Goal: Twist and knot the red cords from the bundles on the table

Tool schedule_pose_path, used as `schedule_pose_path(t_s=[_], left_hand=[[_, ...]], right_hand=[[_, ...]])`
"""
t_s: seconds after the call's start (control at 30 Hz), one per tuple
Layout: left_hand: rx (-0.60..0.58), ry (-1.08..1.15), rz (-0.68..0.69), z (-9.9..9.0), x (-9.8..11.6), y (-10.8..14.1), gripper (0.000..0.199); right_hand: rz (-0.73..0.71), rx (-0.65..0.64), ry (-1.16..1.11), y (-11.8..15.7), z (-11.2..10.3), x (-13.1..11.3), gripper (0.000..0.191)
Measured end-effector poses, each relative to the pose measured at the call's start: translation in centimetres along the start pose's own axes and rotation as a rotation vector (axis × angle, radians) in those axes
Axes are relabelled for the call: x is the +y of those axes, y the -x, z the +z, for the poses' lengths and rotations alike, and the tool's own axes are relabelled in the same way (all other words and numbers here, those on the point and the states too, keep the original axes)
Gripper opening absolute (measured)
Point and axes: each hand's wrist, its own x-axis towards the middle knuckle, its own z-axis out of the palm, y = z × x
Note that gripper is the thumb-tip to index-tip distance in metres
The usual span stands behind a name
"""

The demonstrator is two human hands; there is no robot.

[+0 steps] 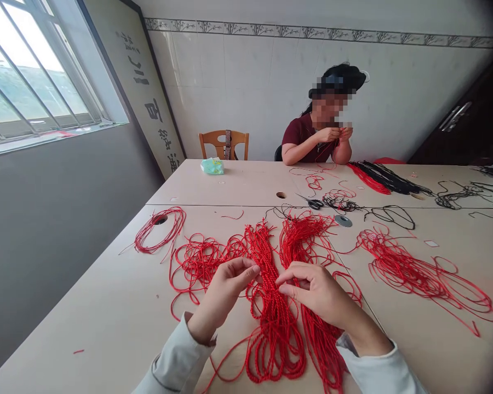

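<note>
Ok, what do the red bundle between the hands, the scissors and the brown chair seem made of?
Red bundle: braided cord, perhaps synthetic; the strands look twisted and slightly glossy.
Scissors: probably smooth plastic handles, black and thick, with thin greyish blades that suggest metal.
Chair: likely varnished wood, from its brown colour and smooth back.

The left side of the tabletop (107,317) gives a hand a wide path, with only a short red cord scrap (79,351) near the front. Tangled red loops (199,264) crowd the way just beyond the left hand (230,283). A narrow gap separates its fingertips from the right hand (317,291), above braided red cords (273,306). Scissors (315,204) and black cords (394,216) obstruct farther reach.
</note>
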Motion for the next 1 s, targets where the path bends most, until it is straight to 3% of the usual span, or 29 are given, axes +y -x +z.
schedule_pose_path(t_s=[0.2,0.4,0.57,0.8,1.0], left_hand=[[0.025,-0.055,0.070,0.1,-0.2,-0.2,0.024],[-0.091,-0.175,0.046,0.2,-0.7,-0.1,0.022],[-0.163,-0.212,-0.013,0.2,-0.5,-0.1,0.024],[-0.192,-0.131,0.012,0.1,-0.6,-0.1,0.021],[-0.244,-0.232,0.034,0.1,-0.6,0.0,0.020]], right_hand=[[-0.001,-0.111,0.052,0.5,-0.5,-0.2,0.009],[-0.035,0.146,-0.054,-0.4,0.7,0.0,0.012],[0.077,0.188,-0.222,-1.3,2.2,0.8,0.016],[0.248,0.127,-0.640,-1.4,3.5,1.0,0.026],[0.291,0.051,-0.792,-1.4,3.2,1.4,0.038]])
